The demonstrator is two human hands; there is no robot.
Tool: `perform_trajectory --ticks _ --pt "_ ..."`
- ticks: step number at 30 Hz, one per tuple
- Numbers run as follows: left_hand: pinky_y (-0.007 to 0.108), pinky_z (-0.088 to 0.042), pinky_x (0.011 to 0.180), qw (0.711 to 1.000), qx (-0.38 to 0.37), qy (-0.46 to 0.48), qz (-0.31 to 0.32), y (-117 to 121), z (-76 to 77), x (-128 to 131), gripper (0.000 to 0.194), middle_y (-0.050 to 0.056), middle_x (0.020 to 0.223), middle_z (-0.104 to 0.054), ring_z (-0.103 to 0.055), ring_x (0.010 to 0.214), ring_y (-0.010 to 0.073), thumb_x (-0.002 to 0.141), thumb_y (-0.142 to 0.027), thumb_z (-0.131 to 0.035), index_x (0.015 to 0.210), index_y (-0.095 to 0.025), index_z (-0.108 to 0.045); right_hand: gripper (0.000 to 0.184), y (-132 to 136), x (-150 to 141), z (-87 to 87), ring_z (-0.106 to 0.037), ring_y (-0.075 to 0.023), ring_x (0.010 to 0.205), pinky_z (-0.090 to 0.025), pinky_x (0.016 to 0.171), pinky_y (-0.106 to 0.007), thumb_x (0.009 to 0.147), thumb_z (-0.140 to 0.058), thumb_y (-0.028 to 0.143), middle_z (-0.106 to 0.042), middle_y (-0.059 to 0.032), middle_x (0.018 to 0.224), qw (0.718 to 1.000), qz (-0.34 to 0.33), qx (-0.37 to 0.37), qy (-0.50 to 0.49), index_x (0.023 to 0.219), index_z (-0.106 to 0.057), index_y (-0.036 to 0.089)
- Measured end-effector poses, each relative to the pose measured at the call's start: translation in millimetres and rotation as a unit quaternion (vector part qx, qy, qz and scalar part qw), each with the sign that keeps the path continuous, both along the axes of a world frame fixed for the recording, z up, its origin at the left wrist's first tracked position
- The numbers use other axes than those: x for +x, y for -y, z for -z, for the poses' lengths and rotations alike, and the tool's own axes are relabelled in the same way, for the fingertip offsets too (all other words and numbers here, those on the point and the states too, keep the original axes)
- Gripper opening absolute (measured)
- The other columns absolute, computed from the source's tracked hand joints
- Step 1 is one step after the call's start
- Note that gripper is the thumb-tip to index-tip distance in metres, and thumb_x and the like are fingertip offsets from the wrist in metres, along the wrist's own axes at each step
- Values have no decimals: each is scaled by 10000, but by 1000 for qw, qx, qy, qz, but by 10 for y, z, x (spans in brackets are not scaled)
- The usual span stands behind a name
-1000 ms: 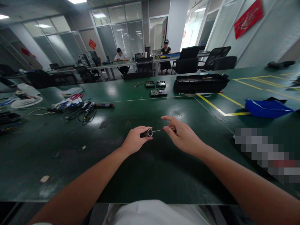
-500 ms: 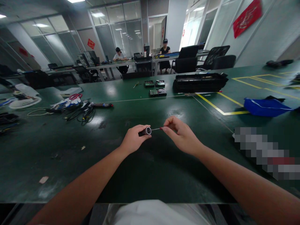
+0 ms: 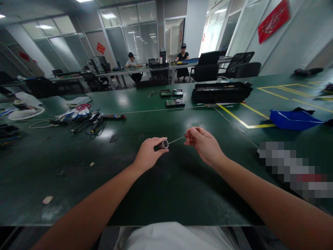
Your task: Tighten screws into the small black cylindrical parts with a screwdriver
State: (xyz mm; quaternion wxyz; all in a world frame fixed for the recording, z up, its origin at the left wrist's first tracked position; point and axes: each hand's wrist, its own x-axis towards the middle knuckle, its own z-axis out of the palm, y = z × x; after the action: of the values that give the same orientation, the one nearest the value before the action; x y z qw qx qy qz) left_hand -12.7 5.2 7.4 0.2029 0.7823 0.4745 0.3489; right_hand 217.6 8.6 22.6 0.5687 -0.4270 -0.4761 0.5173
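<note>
My left hand is closed around a short dark cylinder with a silver open end, held just above the green table. My right hand pinches a thin metal-shafted tool with a red handle. The shaft's tip meets the cylinder's silver end. Both hands hover over the middle of the table, a hand's width apart.
A black tray-like case and three circuit boards lie farther back. Cables, scissors and tools are at the left, a blue bag at the right beside yellow floor-style tape lines. Two people sit at a distant desk.
My right hand has risen and rotated, tilting the tool's handle upward while its tip stays at the cylinder. The left hand has barely moved.
</note>
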Motion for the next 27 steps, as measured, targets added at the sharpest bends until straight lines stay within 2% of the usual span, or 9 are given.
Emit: perform_trajectory --ticks 10,15,19,27 --pt "450 -432 1070 1000 1 -1 4 7 19 6 439 57 1228 -707 -634 1159 259 819 -273 -796 1246 -272 -694 272 57 -23 13 -600 -148 679 -508 706 -332 916 -609 470 -629 3 753 994 -29 68 80 919 -624 198" --pt "448 -438 1064 1000 8 -7 1 2 17 8 431 52 1204 -717 -641 1149 252 802 -218 -808 1218 -269 -708 237 107 -20 -31 -613 -165 692 -500 688 -330 951 -558 435 -631 -3 740 978 -41 120 168 937 -608 204" --pt "438 -449 1049 1000 11 -6 3 -7 26 11 422 50 1201 -718 -643 1144 245 795 -196 -811 1200 -263 -714 195 160 -33 -34 -636 -176 740 -497 700 -328 974 -525 396 -653 -15 789 960 -18 155 233 975 -598 215" --pt "431 -448 1043 1000 5 -17 6 -1 10 11 424 52 1194 -718 -644 1128 246 802 -211 -804 1212 -259 -709 211 153 -43 -20 -645 -181 750 -506 716 -340 991 -489 396 -665 -23 804 957 -19 142 254 985 -585 208"
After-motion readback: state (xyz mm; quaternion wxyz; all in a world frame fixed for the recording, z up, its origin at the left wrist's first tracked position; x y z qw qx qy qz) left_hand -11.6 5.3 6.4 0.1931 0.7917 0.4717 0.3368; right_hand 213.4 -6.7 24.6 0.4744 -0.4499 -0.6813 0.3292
